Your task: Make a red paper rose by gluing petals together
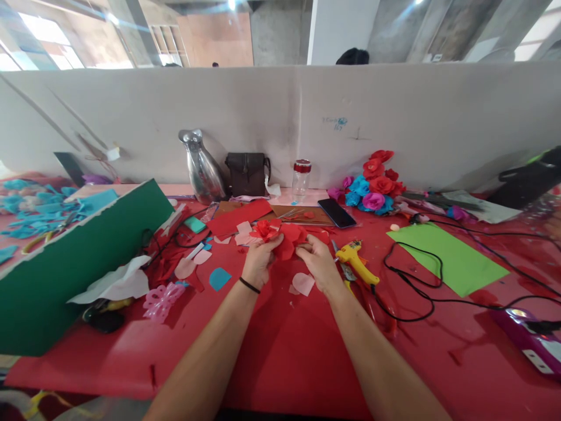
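My left hand (258, 260), with a black band at the wrist, is closed on a red paper flower (264, 229) held a little above the table. Between both hands spread red paper petals (287, 242), and my right hand (318, 263) pinches their right edge. Just below the hands lies a pale pink petal (303, 283); a blue petal (220, 279) rests to the left. A yellow glue gun (358, 263) lies close to my right hand, partly over a tool with yellow handles.
A green board (87, 263) stands at left. Along the partition are a steel jug (201, 166), a dark bag (248, 174), a lidded jar (301, 181) and finished paper flowers (377, 184). A phone (336, 213), green sheet (451, 257), black cables and purple power strip (530, 339) occupy the right.
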`<state>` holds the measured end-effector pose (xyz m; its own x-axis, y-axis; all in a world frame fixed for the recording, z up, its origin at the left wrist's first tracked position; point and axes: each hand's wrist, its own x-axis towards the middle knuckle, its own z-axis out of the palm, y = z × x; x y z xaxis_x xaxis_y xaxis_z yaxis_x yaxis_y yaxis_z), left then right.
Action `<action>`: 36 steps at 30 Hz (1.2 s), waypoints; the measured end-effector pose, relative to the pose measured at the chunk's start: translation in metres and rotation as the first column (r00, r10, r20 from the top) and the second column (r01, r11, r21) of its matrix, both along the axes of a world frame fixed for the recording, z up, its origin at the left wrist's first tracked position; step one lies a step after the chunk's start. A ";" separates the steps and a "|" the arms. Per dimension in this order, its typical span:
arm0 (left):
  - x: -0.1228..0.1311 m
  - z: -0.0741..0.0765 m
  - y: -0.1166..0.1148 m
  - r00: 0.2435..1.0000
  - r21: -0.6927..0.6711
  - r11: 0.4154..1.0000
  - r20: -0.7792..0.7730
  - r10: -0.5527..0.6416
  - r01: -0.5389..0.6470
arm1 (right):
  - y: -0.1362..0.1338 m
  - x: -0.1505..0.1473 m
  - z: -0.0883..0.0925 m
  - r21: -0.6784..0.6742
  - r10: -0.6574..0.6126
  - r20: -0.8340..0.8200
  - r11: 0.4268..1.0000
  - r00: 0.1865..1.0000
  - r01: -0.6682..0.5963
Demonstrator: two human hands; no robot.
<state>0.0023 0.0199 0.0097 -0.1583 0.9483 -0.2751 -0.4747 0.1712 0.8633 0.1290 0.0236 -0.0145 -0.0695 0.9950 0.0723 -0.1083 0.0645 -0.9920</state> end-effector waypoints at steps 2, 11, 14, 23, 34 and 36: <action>0.000 -0.003 0.001 1.000 0.020 1.000 0.000 -0.022 0.022 | -0.002 -0.001 0.001 0.009 0.005 0.018 1.000 1.000 -0.005; -0.001 -0.008 0.001 0.994 0.073 0.995 -0.089 -0.067 0.074 | -0.005 -0.002 0.005 0.028 0.026 0.021 0.999 0.999 -0.027; -0.001 -0.004 -0.001 0.994 0.076 0.992 -0.062 -0.091 0.096 | -0.003 0.001 0.003 0.015 0.018 0.043 1.000 0.999 -0.019; 0.001 0.000 0.001 0.990 0.063 0.993 -0.102 -0.093 0.100 | 0.001 -0.005 0.004 0.103 -0.070 0.206 0.993 0.976 0.050; 0.008 0.025 -0.002 0.994 -0.064 0.998 -0.111 0.002 -0.009 | -0.031 0.083 0.031 0.292 -0.345 0.880 0.935 0.328 0.201; 0.010 0.027 -0.001 0.993 -0.066 0.998 -0.119 0.009 -0.017 | -0.041 0.096 0.027 0.268 -0.318 0.923 0.935 0.218 0.233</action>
<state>0.0119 0.0189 0.0363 -0.2057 0.9262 -0.3159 -0.3724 0.2245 0.9005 0.2250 -0.0171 0.0123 0.1478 0.9638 0.2221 0.9318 -0.0604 -0.3579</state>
